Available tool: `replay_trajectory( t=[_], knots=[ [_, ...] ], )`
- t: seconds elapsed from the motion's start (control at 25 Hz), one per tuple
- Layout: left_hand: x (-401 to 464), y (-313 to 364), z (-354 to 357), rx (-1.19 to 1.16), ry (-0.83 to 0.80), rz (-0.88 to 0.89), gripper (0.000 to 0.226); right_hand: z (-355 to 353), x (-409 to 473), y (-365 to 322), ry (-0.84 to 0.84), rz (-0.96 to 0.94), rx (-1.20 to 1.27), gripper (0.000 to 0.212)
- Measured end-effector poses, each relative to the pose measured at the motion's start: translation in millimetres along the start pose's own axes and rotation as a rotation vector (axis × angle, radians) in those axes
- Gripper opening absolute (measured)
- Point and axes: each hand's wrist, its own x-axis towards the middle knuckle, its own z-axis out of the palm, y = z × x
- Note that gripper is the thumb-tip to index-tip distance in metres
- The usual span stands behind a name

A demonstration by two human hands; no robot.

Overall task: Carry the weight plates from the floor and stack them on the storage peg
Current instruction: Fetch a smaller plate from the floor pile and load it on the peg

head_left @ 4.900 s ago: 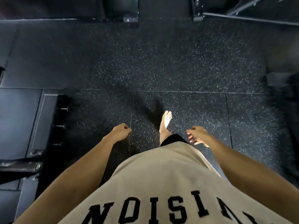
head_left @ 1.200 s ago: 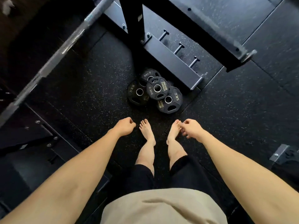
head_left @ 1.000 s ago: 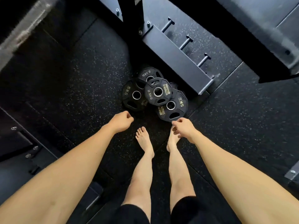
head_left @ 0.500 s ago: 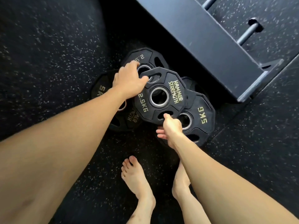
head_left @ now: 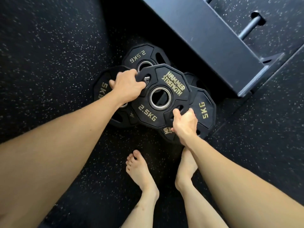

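Black rubber under both palms: my left hand (head_left: 127, 87) has its grip curled round the top 2.5 kg plate (head_left: 162, 96) at one handle slot, my right hand (head_left: 185, 122) round the opposite slot. The plate sits atop the 5 kg plates (head_left: 203, 111) on the speckled floor (head_left: 49, 46), near the steel rack base (head_left: 213, 43) with its storage peg (head_left: 250, 27).

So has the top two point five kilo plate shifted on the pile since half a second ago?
Cannot tell: the camera moved closer. The top plate overlaps the 5KG plate much as before.
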Motion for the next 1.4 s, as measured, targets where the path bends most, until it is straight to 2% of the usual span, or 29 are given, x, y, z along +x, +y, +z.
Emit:
replay_trajectory(
  t=[0.08,0.2,0.28,0.4,0.6,0.76,0.84,0.92,1.04,1.16,1.4],
  knots=[
    [-38.1,-3.8,-23.6,-0.253,-0.039,-0.038,0.023,-32.7,-31.0,-13.4,-0.011,-0.119,-0.076,0.054],
    [-98.8,7.2,-69.0,-0.380,0.050,-0.099,0.019,-82.5,-93.3,-43.9,-0.036,-0.250,-0.098,0.049],
    [-139.4,17.6,-96.2,-0.482,0.112,-0.124,0.003,-110.7,-135.7,-60.6,-0.062,-0.316,-0.021,0.039],
    [-212.8,40.5,-151.2,-0.659,0.187,-0.150,0.012,-163.6,-207.9,-87.6,-0.090,-0.382,0.102,0.031],
    [-347.0,80.6,-238.7,-0.781,0.305,-0.079,0.015,-250.9,-334.2,-112.1,-0.107,-0.554,0.195,0.011],
    [-459.8,102.7,-300.0,-0.928,0.377,-0.014,0.015,-314.6,-439.1,-116.2,-0.116,-0.721,0.257,0.011],
    [-507.4,107.9,-322.7,-1.025,0.382,0.016,0.011,-337.7,-481.3,-118.2,-0.110,-0.778,0.249,0.018],
    [-548.9,108.8,-339.4,-1.123,0.385,0.038,0.015,-355.3,-518.1,-117.1,-0.099,-0.835,0.228,0.024],
    [-605.0,105.5,-351.4,-1.180,0.416,0.072,0.041,-375.1,-567.2,-111.0,-0.108,-0.936,0.195,0.026],
    [-653.3,102.2,-349.7,-1.230,0.563,0.092,0.050,-387.8,-603.0,-106.1,-0.171,-1.047,0.169,0.026],
    [-735.9,111.3,-335.1,-1.376,0.922,0.025,0.039,-399.4,-649.1,-111.8,-0.420,-1.234,0.089,0.027]
  ],
)
